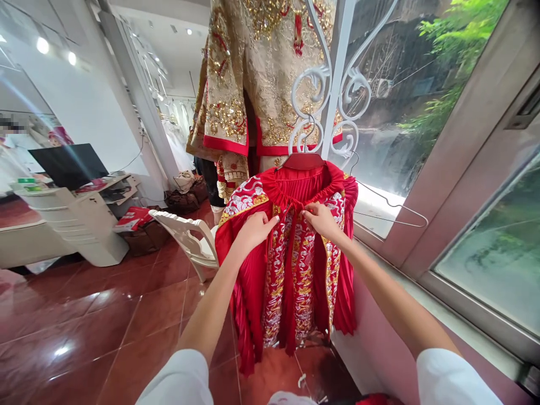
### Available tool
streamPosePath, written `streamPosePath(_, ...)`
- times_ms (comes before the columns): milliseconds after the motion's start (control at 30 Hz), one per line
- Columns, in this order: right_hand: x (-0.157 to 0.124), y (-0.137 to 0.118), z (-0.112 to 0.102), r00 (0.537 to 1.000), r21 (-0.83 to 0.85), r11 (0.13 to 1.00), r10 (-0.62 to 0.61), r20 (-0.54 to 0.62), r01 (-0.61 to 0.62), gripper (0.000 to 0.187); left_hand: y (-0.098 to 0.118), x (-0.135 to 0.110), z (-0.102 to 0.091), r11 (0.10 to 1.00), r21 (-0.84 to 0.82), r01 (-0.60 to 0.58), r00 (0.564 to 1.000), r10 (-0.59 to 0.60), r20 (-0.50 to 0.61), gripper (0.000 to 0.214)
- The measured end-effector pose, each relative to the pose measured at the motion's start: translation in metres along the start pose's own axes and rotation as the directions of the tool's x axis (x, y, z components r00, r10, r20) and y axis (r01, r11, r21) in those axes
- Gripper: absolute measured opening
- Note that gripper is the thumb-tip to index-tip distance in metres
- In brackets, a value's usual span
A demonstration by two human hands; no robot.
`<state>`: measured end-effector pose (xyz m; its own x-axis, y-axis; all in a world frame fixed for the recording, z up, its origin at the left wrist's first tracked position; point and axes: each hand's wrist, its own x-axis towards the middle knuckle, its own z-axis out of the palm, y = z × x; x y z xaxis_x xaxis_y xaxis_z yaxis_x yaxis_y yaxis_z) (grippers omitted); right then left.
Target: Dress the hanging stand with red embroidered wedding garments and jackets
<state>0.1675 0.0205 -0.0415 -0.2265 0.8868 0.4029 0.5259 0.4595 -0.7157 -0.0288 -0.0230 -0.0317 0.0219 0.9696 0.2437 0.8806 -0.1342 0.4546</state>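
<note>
A red pleated garment (248,275) with silver and gold embroidery hangs on a dark red hanger (304,161). Its gathered neckline is joined at the front by a thin red tie string (292,207). My left hand (256,229) is closed at the left front edge of the garment, just below the collar, its thumb pointing toward the tie. On the other side, my right hand (321,219) pinches at the collar front beside the string. What exactly lies between the fingertips is too small to make out fully.
Behind hangs a beige jacket (276,73) with gold beading. White scrolled metalwork (333,84) holds the hanger's hook; a bare wire hanger (392,208) hangs to the right by the window. A white chair (189,236) and a desk with a monitor (70,164) stand left.
</note>
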Motion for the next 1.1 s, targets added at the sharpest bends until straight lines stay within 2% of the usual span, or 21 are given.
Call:
streamPosePath(100,-0.003,0.000,0.002,1.000,-0.008,1.000,-0.020,-0.021,0.020,0.020,0.010,-0.011,0.005,0.975,0.200,0.094,0.981,-0.058,-0.183,0.050)
streamPosePath(167,-0.005,-0.001,0.005,0.999,-0.027,0.999,-0.041,-0.034,0.040,0.021,0.026,-0.014,0.011,0.943,0.317,0.101,0.939,0.014,-0.343,0.050)
streamPosePath(200,-0.005,-0.002,0.006,0.998,-0.040,0.998,-0.051,-0.042,0.049,0.022,0.034,-0.013,0.015,0.933,0.352,0.075,0.922,0.070,-0.381,0.048)
streamPosePath(267,-0.005,-0.002,0.008,0.995,-0.068,0.995,-0.072,-0.065,0.067,0.023,0.048,-0.008,0.024,0.921,0.390,-0.001,0.923,0.151,-0.353,0.041)
streamPosePath(333,-0.005,-0.001,0.008,0.991,-0.089,0.993,-0.092,-0.093,0.084,0.025,0.055,0.002,0.034,0.917,0.397,-0.045,0.945,0.168,-0.281,0.034)
streamPosePath(500,-0.003,0.005,0.005,0.995,0.036,0.996,-0.074,-0.060,0.076,0.033,0.054,0.021,0.049,0.929,0.367,-0.054,0.945,0.167,-0.282,0.027)
streamPosePath(600,-0.002,0.006,0.002,0.996,0.035,0.996,-0.076,-0.047,0.078,0.034,0.049,0.026,0.049,0.970,0.229,-0.083,0.935,0.155,-0.318,0.023)
streamPosePath(667,-0.002,0.005,-0.002,0.994,0.001,0.995,-0.095,-0.046,0.095,0.032,0.044,0.028,0.046,0.990,0.001,-0.140,0.945,0.134,-0.299,0.019)
streamPosePath(733,-0.003,0.004,-0.006,0.995,-0.019,0.995,-0.095,-0.038,0.094,0.031,0.039,0.029,0.040,0.928,-0.329,-0.174,0.976,0.120,-0.180,0.019)
streamPosePath(800,-0.003,0.001,-0.011,0.997,-0.013,0.997,-0.071,-0.030,0.071,0.029,0.035,0.028,0.031,0.806,-0.574,-0.143,0.990,0.108,-0.096,0.021)
streamPosePath(833,-0.003,0.000,-0.015,0.998,-0.009,0.998,-0.062,-0.030,0.061,0.028,0.034,0.028,0.026,0.765,-0.625,-0.155,0.987,0.092,-0.132,0.018)
streamPosePath(867,-0.003,-0.002,-0.019,0.998,-0.014,0.998,-0.062,-0.033,0.061,0.027,0.035,0.027,0.021,0.745,-0.638,-0.194,0.974,0.070,-0.215,0.015)
streamPosePath(933,-0.001,-0.005,-0.030,0.995,-0.048,0.994,-0.096,-0.031,0.094,0.027,0.037,0.028,0.009,0.725,-0.630,-0.278,0.928,0.033,-0.372,0.016)
streamPosePath(967,-0.001,-0.006,-0.036,0.992,-0.067,0.990,-0.124,-0.031,0.122,0.027,0.039,0.029,0.003,0.702,-0.649,-0.295,0.919,0.023,-0.393,0.021)
streamPosePath(1100,0.006,-0.004,-0.062,0.969,-0.141,0.965,-0.233,-0.083,0.220,0.032,0.039,0.035,-0.021,0.569,-0.776,-0.272,0.949,0.025,-0.315,0.024)
